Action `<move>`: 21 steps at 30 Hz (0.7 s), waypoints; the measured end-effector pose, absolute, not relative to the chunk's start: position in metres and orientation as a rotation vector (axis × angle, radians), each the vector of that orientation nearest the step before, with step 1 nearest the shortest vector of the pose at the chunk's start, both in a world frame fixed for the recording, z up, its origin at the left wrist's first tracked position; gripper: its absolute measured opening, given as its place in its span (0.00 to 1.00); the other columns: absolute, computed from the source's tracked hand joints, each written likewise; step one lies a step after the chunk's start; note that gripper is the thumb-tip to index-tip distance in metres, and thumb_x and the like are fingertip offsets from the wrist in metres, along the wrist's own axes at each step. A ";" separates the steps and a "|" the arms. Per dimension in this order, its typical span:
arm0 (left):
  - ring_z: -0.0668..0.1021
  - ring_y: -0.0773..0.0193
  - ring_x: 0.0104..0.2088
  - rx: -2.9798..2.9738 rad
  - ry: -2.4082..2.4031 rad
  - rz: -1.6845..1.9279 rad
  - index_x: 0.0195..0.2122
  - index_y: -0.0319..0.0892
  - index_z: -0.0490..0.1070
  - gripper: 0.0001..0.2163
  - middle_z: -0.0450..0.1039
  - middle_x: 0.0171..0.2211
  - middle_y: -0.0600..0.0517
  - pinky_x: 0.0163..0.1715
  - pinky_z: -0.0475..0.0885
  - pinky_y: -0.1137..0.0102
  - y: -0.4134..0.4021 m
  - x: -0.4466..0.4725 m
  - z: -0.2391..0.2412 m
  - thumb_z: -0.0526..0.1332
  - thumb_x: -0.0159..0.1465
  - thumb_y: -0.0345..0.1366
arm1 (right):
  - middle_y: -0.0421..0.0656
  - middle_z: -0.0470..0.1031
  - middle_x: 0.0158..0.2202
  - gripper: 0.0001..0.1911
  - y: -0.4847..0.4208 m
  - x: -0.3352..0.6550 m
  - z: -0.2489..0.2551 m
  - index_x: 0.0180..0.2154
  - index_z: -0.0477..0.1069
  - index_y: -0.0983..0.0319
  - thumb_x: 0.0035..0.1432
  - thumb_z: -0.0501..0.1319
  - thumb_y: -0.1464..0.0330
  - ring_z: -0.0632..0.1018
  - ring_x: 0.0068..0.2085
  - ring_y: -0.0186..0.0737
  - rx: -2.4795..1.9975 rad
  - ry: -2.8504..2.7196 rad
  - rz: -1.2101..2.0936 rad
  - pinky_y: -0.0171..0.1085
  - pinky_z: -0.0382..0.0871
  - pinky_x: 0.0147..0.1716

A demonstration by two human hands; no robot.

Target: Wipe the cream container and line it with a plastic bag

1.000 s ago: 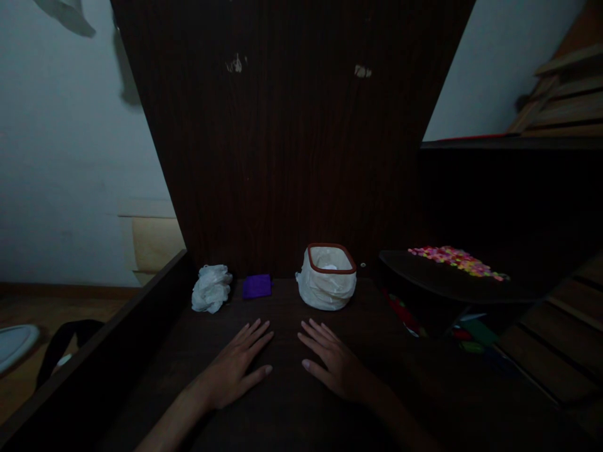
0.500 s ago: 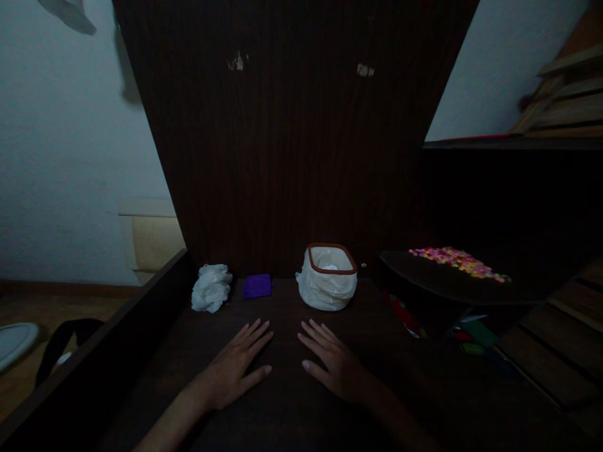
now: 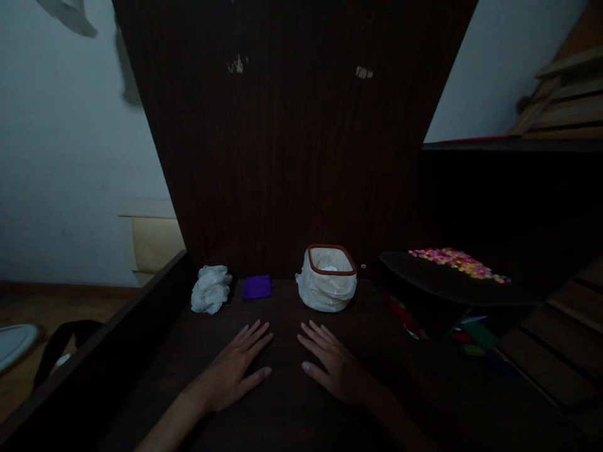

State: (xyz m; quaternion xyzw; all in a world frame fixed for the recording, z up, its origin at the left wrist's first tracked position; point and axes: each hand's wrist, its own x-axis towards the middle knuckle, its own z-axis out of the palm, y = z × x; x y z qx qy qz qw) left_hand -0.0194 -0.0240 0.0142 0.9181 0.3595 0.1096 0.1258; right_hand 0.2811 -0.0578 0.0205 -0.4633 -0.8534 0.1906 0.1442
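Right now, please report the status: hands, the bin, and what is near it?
Left hand and right hand open, palms down on dark desk. White-lined bin upright beyond right hand. Purple item and crumpled white plastic left of bin.

dark desktop (image 3: 285, 339) beneath bag (image 3: 210, 290), purple square (image 3: 257, 287), bin (image 3: 326, 291)

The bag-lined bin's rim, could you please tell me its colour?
The rim is reddish-brown, best seen in the head view.

The left forearm (image 3: 176, 417) is cut off by the bottom edge; the right forearm (image 3: 389, 405) is lost in shadow. The pale thing (image 3: 329, 268) inside the white-lined container (image 3: 327, 293) cannot be identified. Far left, a rounded white object (image 3: 16, 345) is cropped by the frame.
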 end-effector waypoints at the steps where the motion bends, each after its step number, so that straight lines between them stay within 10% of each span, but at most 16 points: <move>1: 0.55 0.46 0.72 2.673 1.043 0.331 0.72 0.52 0.50 0.29 0.49 0.73 0.48 0.69 0.57 0.45 -0.024 -0.019 0.015 0.54 0.73 0.51 | 0.51 0.51 0.72 0.30 -0.058 0.281 0.020 0.68 0.60 0.62 0.71 0.53 0.57 0.52 0.73 0.54 -1.335 -2.459 0.547 0.60 0.47 0.70; 21: 0.56 0.46 0.72 2.655 1.062 0.311 0.72 0.53 0.51 0.29 0.49 0.73 0.49 0.69 0.57 0.45 -0.026 -0.018 0.019 0.53 0.73 0.52 | 0.50 0.51 0.72 0.30 -0.056 0.282 0.016 0.69 0.59 0.61 0.72 0.52 0.55 0.52 0.73 0.52 -1.335 -2.463 0.536 0.59 0.47 0.71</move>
